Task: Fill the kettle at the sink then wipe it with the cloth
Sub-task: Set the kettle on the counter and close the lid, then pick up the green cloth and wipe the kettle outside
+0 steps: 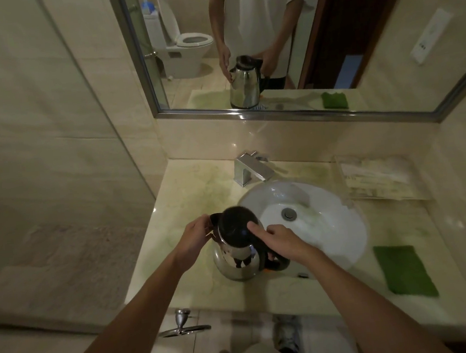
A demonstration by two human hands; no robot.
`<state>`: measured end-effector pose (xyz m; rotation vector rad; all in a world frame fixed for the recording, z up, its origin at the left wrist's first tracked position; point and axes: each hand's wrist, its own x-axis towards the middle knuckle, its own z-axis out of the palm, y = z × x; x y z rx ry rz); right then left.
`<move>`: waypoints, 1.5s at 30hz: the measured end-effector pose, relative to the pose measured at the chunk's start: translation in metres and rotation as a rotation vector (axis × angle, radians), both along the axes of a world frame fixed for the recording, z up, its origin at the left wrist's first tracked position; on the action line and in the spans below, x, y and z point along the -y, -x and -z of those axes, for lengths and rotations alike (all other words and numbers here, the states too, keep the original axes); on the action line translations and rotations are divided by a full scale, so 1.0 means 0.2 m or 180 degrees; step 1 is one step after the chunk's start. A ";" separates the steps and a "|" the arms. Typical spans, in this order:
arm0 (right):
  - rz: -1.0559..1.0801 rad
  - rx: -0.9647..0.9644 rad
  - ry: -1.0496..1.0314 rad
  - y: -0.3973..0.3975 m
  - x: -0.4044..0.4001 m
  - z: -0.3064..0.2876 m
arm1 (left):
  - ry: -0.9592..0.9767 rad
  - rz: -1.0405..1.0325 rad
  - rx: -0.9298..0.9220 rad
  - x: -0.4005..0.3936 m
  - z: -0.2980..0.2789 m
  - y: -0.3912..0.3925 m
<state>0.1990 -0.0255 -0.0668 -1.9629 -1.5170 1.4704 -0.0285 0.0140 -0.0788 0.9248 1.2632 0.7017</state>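
Note:
A stainless steel kettle (235, 258) with a black lid (235, 224) stands upright on the marble counter, just left of the white sink (333, 223). My right hand (282, 242) grips the kettle's black handle, with its index finger stretched onto the lid. My left hand (193, 238) holds the rim on the spout side, fingers curled on the black edge. A green cloth (404, 272) lies flat on the counter right of the sink, untouched. The chrome faucet (249, 170) sits behind the basin with no water running.
A clear tray of packets (377, 176) rests at the back right of the counter (182, 198). A large mirror (275, 92) hangs above and reflects me. A glass partition (101, 118) stands to the left. A towel ring (183, 323) hangs below the counter's front edge.

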 end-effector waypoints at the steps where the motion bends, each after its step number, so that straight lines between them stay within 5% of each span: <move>1: -0.0026 0.0100 -0.0006 0.01 0.00 0.00 | 0.0035 0.0000 -0.0021 0.00 0.00 0.00; 15: -0.0275 -0.0361 0.0318 -0.02 0.07 0.04 | -0.1024 0.0010 -0.1870 -0.08 -0.14 -0.17; 19: 0.0086 -0.0028 0.0072 -0.24 0.08 0.12 | -0.1934 0.0687 -0.2820 -0.12 -0.18 -0.32; 23: 0.0281 0.0320 0.0090 -0.52 0.11 0.18 | -0.2134 0.1681 -0.3069 -0.11 -0.17 -0.62; 28: 0.0672 0.0896 0.0136 -0.90 0.22 0.23 | -0.1678 0.3303 -0.3132 -0.03 -0.01 -1.05; 35: 0.1171 0.1080 0.0541 -1.45 0.44 0.32 | -0.0929 0.4009 -0.2357 0.10 0.19 -1.66; 45: 0.1319 0.0635 0.0686 -1.64 0.51 0.45 | 0.0839 0.2993 -0.1381 0.21 0.37 -2.10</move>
